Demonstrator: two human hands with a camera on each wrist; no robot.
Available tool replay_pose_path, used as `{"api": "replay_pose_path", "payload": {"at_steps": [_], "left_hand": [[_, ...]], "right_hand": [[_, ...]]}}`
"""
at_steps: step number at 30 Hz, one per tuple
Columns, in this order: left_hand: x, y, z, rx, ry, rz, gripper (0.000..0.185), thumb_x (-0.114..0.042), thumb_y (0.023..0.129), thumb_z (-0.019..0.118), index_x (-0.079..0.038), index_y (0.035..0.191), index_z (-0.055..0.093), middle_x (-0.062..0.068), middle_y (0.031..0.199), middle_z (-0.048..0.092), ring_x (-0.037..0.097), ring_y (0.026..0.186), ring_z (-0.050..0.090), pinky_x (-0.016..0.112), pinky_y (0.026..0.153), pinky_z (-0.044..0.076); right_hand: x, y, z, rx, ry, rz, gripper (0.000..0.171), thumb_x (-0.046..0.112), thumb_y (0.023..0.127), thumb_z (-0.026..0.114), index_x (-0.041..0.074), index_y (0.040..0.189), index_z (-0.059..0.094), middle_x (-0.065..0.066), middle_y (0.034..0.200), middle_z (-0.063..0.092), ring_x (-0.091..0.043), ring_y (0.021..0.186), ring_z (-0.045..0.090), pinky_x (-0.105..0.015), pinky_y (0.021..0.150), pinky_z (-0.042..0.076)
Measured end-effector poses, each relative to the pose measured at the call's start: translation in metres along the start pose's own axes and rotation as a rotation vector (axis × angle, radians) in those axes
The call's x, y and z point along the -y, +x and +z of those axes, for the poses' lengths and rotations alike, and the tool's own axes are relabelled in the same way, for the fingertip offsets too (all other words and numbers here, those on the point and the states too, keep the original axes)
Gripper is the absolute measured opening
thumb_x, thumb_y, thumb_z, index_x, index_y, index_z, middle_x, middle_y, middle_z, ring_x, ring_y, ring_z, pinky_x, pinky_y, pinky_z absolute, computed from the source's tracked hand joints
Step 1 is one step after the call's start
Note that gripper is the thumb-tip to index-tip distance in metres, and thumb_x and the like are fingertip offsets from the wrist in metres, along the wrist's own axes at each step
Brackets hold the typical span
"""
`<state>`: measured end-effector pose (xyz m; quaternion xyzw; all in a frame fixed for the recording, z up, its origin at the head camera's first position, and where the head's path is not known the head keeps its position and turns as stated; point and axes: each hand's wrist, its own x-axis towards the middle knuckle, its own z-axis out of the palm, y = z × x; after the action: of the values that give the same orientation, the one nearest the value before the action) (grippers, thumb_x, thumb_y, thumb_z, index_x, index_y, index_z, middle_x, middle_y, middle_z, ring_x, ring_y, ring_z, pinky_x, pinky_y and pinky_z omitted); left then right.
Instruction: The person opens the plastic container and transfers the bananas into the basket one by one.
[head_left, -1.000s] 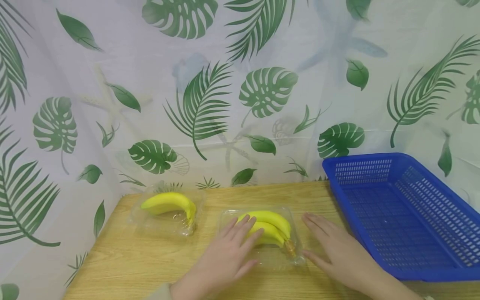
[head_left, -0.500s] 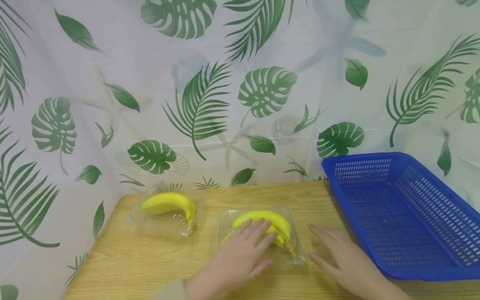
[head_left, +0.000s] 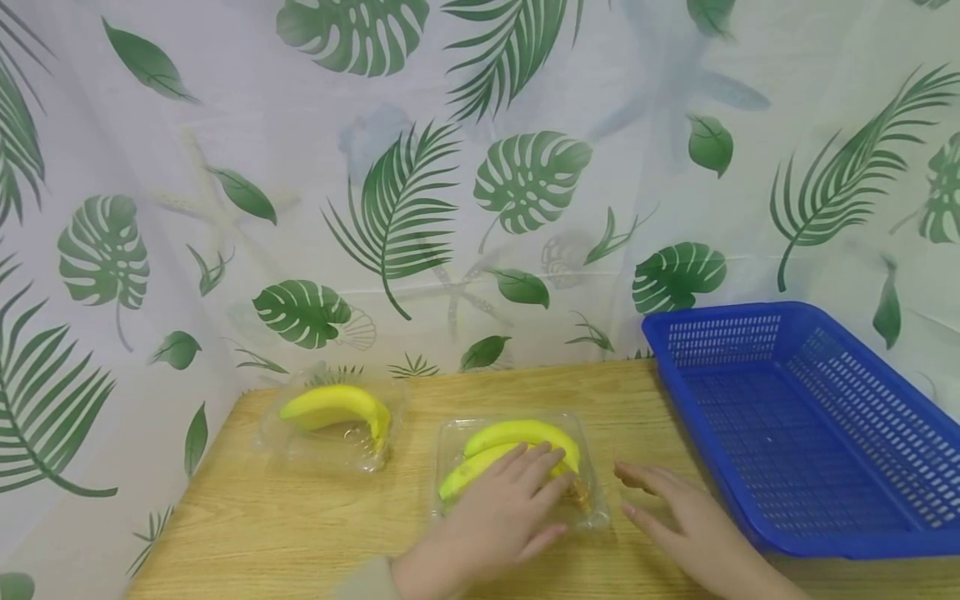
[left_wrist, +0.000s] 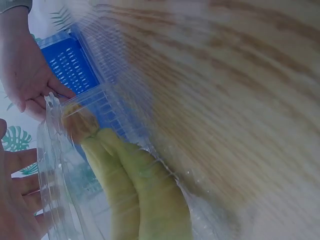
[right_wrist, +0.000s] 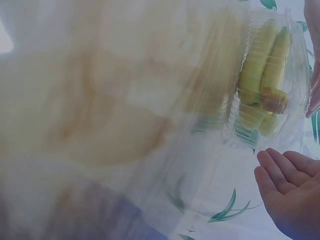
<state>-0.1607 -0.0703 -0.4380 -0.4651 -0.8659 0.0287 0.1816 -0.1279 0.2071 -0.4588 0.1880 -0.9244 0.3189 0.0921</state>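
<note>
A wooden table with light, honey-coloured grain is shown, backed on two sides by a white sheet printed with green palm and monstera leaves and faint starfish. Pale creases are seen in the sheet. On the table's right side a large blue plastic basket with slotted walls is set at an angle. Toward the far left corner a clear plastic box is placed, and in it a curved yellow banana is seen.

Near the middle of the table, left of the basket and well apart from it, a second clear box is set. Its plastic is thin, shiny and ribbed along the sides. Inside, two yellow bananas are laid side by side, joined at a brownish stem end that is turned to the right.

The left hand, below a pale sleeve, is laid over this box, its fingers straight and slightly spread; whether they are pressed down cannot be told. The right hand is held just beside the box, between it and the basket, its fingers close together and gently bent, the thumb apart.
</note>
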Motion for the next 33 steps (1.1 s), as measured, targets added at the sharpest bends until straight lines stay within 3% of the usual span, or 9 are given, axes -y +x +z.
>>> {"api": "replay_pose_path", "payload": {"at_steps": [4, 8, 13, 24, 31, 33], "left_hand": [[-0.003, 0.002, 0.001, -0.011, -0.008, 0.007, 0.053, -0.052, 0.108, 0.055, -0.018, 0.149, 0.059, 0.009, 0.162, 0.052, 0.027, 0.152, 0.050, 0.044, 0.129, 0.042], [-0.005, 0.005, 0.001, -0.013, 0.006, 0.017, 0.052, -0.051, 0.108, 0.053, -0.018, 0.148, 0.060, 0.008, 0.162, 0.053, 0.026, 0.151, 0.050, 0.043, 0.128, 0.042], [-0.008, 0.009, 0.005, -0.021, 0.025, 0.027, 0.053, -0.051, 0.108, 0.053, -0.018, 0.149, 0.060, 0.008, 0.161, 0.054, 0.026, 0.151, 0.051, 0.043, 0.128, 0.042], [-0.011, 0.015, 0.012, -0.056, 0.013, 0.056, 0.052, -0.050, 0.108, 0.054, -0.018, 0.147, 0.062, 0.008, 0.157, 0.058, 0.025, 0.150, 0.052, 0.043, 0.129, 0.041], [-0.010, 0.019, 0.014, -0.064, 0.000, 0.071, 0.049, -0.049, 0.109, 0.051, -0.017, 0.146, 0.062, 0.006, 0.157, 0.057, 0.024, 0.151, 0.051, 0.042, 0.130, 0.040], [-0.009, 0.020, 0.014, -0.058, -0.002, 0.075, 0.050, -0.048, 0.110, 0.050, -0.017, 0.146, 0.061, 0.006, 0.157, 0.057, 0.023, 0.151, 0.050, 0.042, 0.130, 0.039]], "right_hand": [[-0.003, 0.001, 0.003, 0.007, 0.089, 0.021, 0.038, 0.018, 0.105, 0.066, 0.006, 0.141, 0.066, -0.004, 0.131, 0.076, -0.026, 0.116, 0.073, -0.042, 0.093, 0.065], [-0.005, 0.000, 0.007, -0.010, 0.174, 0.027, 0.034, 0.015, 0.105, 0.065, 0.004, 0.137, 0.068, -0.006, 0.127, 0.078, -0.010, 0.111, 0.074, -0.032, 0.093, 0.065], [-0.009, -0.001, 0.010, 0.029, 0.324, 0.003, 0.034, 0.008, 0.107, 0.059, -0.003, 0.138, 0.065, -0.016, 0.128, 0.077, 0.003, 0.112, 0.070, -0.020, 0.093, 0.062], [-0.014, -0.001, 0.014, 0.151, 0.440, 0.056, 0.036, 0.010, 0.111, 0.050, -0.008, 0.140, 0.062, -0.023, 0.132, 0.073, 0.008, 0.115, 0.064, -0.017, 0.097, 0.057], [-0.018, 0.000, 0.017, 0.204, 0.608, 0.064, 0.040, 0.009, 0.113, 0.045, -0.017, 0.140, 0.056, -0.033, 0.132, 0.068, 0.008, 0.111, 0.067, -0.017, 0.095, 0.060], [-0.021, 0.000, 0.018, 0.215, 0.673, 0.040, 0.039, 0.007, 0.113, 0.042, -0.021, 0.138, 0.054, -0.024, 0.131, 0.073, 0.006, 0.110, 0.068, -0.019, 0.094, 0.062]]}}
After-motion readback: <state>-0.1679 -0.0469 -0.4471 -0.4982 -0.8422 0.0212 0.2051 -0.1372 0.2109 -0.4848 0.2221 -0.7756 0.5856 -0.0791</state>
